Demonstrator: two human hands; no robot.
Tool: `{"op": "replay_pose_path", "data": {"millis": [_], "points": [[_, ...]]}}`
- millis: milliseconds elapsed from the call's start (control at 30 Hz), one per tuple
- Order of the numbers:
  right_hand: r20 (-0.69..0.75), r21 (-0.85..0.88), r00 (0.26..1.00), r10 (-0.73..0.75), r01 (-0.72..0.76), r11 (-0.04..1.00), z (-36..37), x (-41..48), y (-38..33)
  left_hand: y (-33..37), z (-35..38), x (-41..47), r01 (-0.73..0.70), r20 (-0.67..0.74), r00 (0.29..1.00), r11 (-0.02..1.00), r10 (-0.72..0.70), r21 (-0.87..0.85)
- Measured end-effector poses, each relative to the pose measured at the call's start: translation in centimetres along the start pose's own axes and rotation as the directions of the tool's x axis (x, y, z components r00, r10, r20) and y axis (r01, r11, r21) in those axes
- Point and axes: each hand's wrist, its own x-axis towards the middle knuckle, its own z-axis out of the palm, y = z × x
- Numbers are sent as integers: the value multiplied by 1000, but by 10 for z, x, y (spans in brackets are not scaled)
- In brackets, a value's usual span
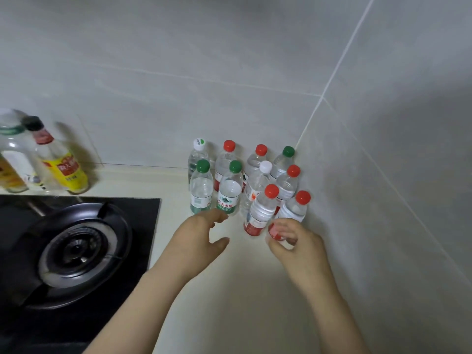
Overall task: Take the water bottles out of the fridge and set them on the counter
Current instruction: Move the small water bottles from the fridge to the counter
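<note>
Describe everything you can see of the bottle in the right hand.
The bottle is small, of clear plastic with a red cap. It is seen from above, so little of its body shows. The right hand grips it near the top, with fingers curled round it. It is roughly upright over the pale counter, just in front of the other water bottles. Whether it touches them or the counter cannot be told.

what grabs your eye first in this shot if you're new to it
A cluster of clear plastic water bottles with red, green and white caps stands in the corner of the cream counter. In front, the right hand grips another red-marked clear bottle, the left hand open beside it. A black gas hob fills the left.
</note>
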Motion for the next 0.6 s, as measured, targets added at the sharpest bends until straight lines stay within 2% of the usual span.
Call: {"op": "replay_pose_path", "data": {"millis": [133, 300, 400, 600], "points": [[47, 28, 997, -62, 61, 998, 11, -10, -26, -4, -19, -19, 15, -54, 998, 1000, -15, 4], [173, 12, 965, -196, 197, 980, 27, -5, -49, -7, -36, -52, 121, -188, 975, 993, -117, 10], [299, 21, 900, -318, 327, 945, 40, 2, -62, -9, -40, -80, 244, -314, 922, 970, -227, 16], [516, 139, 716, -470, 471, 871, 80, -24, -90, -16, -47, -171, 499, -490, 757, 866, -432, 7]]}}
